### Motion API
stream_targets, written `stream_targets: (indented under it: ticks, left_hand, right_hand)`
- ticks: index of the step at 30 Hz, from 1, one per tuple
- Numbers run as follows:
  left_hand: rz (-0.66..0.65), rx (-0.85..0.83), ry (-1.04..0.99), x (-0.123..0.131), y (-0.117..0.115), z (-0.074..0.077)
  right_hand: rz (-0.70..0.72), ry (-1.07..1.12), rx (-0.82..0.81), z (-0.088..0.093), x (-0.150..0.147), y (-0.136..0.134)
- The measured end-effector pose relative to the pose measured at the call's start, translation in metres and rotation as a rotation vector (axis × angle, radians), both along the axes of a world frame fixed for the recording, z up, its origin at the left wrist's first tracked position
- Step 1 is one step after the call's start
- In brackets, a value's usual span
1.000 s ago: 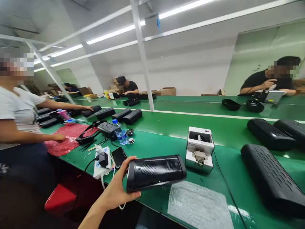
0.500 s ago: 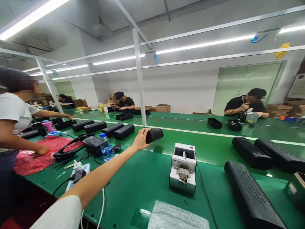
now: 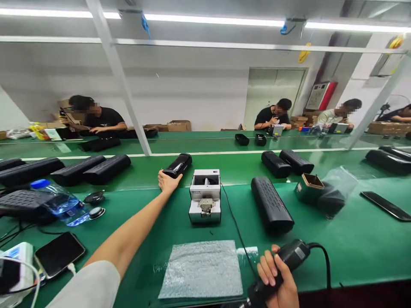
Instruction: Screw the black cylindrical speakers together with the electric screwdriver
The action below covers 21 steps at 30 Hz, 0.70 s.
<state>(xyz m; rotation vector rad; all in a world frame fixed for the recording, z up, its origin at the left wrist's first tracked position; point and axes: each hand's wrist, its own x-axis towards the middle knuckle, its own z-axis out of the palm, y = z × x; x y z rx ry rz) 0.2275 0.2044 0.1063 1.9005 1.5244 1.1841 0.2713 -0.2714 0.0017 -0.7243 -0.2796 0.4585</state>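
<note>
Stretched out ahead, my left hand [image 3: 169,181] grips the near end of a long black speaker [image 3: 179,165] on the far green strip. In my right hand [image 3: 278,278], at the lower right, a black electric screwdriver [image 3: 290,256] is held with its cord at the top and its tip pointing down left. A white screw feeder [image 3: 205,196] stands between my hands, just right of the speaker. In front of it lies a sheet of foam wrap [image 3: 203,269]. Another black speaker [image 3: 272,205] with a dimpled top rests to the right of the feeder.
On the left are more black speakers [image 3: 107,169], a water bottle [image 3: 64,205] on its side and a phone [image 3: 59,253]. To the right stand a small open box [image 3: 308,187], a clear plastic bag [image 3: 340,188] and a dark phone [image 3: 385,205]. Co-workers [image 3: 99,115] sit across.
My view has swung right and down. The speaker in my left hand, raised before, is now lower, at the green strip. My right hand with the screwdriver has come into view.
</note>
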Motion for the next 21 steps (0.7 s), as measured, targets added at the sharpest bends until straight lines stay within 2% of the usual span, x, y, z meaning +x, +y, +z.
stream_targets:
  ticks: [4, 6, 8, 11, 13, 15, 18, 21]
  left_hand:
    - [-0.093, 0.083, -0.052, -0.027, -0.018, 0.037]
    - [-0.201, 0.174, -0.07, -0.04, -0.038, 0.054]
    - [-0.379, 0.229, -0.058, -0.049, -0.074, 0.063]
    - [-0.761, 0.141, 0.069, -0.046, -0.152, 0.056]
    - [-1.018, 0.017, 0.177, -0.026, -0.206, 0.043]
    - [-1.157, -0.128, 0.276, 0.007, -0.248, 0.032]
    - [-1.141, -0.365, 0.412, 0.072, -0.282, 0.028]
    - [-1.085, -0.614, 0.469, 0.127, -0.293, 0.033]
  right_hand:
    - [-0.001, 0.151, 0.032, 0.014, -0.007, 0.0]
    - [0.005, 0.206, 0.037, 0.018, -0.008, -0.001]
    - [0.008, 0.248, 0.036, 0.019, -0.006, -0.001]
    - [0.015, 0.275, 0.035, 0.019, -0.003, -0.001]
    - [0.017, 0.263, 0.038, 0.018, -0.002, 0.0]
    - [0.01, 0.234, 0.042, 0.018, -0.002, 0.001]
    - [-0.008, 0.178, 0.049, 0.014, -0.001, 0.001]
    - [-0.018, 0.131, 0.06, 0.008, 0.0, 0.0]
